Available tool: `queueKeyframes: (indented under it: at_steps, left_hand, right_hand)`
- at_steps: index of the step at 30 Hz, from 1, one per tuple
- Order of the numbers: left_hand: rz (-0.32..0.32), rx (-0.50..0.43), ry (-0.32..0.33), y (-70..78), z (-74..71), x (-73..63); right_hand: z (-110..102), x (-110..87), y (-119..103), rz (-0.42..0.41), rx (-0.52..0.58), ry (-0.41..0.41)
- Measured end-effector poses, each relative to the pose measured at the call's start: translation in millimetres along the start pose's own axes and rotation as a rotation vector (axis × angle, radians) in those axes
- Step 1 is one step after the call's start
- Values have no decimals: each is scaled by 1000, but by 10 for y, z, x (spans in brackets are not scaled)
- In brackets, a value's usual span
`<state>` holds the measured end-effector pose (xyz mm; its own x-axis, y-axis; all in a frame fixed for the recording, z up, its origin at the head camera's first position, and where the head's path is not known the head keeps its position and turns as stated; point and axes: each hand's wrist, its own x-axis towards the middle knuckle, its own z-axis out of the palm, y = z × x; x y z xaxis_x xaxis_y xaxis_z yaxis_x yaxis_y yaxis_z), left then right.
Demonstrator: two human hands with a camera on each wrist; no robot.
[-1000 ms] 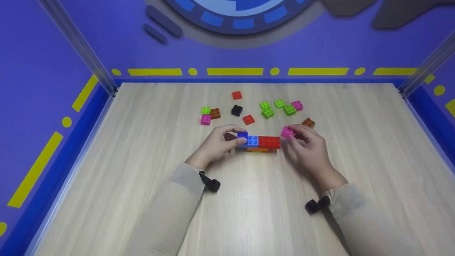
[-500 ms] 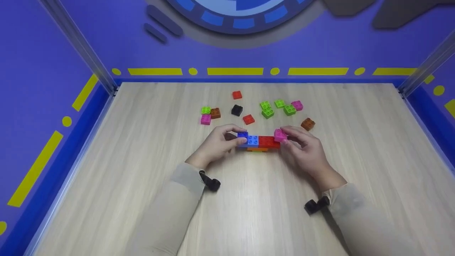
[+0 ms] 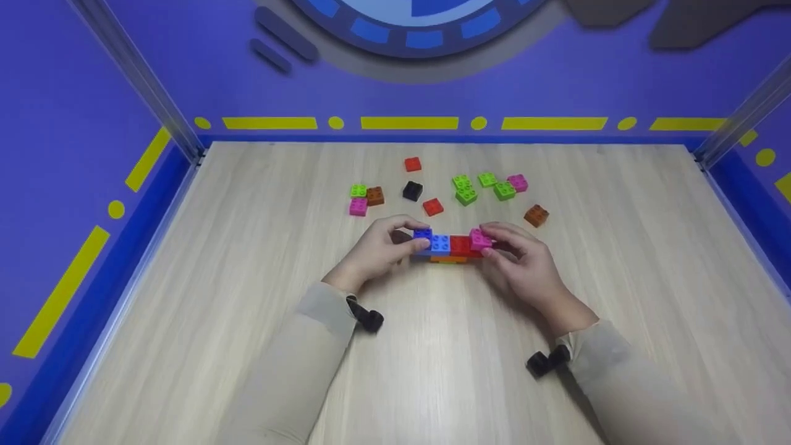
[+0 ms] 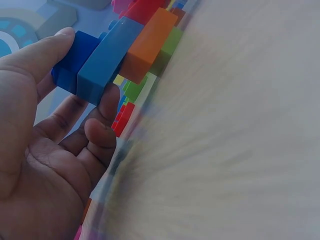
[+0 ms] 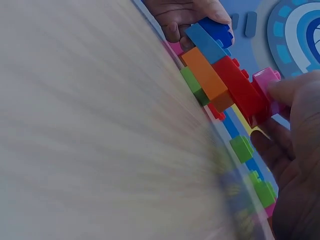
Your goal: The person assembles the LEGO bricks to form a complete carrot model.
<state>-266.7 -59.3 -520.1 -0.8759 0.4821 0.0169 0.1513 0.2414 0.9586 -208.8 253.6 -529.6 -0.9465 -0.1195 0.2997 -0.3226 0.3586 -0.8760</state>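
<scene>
A structure of toy building bricks stands on the table, with a light blue brick (image 3: 440, 243) and a red brick (image 3: 460, 245) side by side on top of an orange brick (image 5: 210, 82) and a green brick (image 5: 194, 85). My left hand (image 3: 383, 250) pinches the dark blue brick (image 4: 80, 57) at the structure's left end between thumb and fingers. At the other end, my right hand (image 3: 525, 262) pinches a pink brick (image 3: 480, 239) over the right end of the red one. Whether the pink brick is fully pressed down I cannot tell.
Behind the structure lie loose bricks: a black brick (image 3: 413, 191), a red brick (image 3: 432, 206), several green bricks (image 3: 466, 194), a brown brick (image 3: 536, 215) at right and a pink brick (image 3: 358, 207) at left. A blue wall (image 3: 408, 105) borders the table's back.
My right hand has brought the pink brick leftward from beside the structure onto the red brick's right end. The left hand keeps its grip in the same place.
</scene>
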Motion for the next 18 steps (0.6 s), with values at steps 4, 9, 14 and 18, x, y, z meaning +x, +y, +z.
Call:
queueKeyframes:
  at_steps: [4, 9, 14, 18]
  left_hand:
    - [0, 1, -5, 8, -2, 2]
    - [0, 1, -4, -3, -6, 5]
    - [-5, -1, -4, -6, -4, 6]
    - [-3, -2, -6, -4, -1, 6]
  right_hand:
    - [-3, 3, -4, 55, 7, -26]
    - [-6, 13, 11, 80, -26, -60]
    - [-10, 22, 11, 44, -70, -73]
    - [-11, 17, 14, 8, -105, -64]
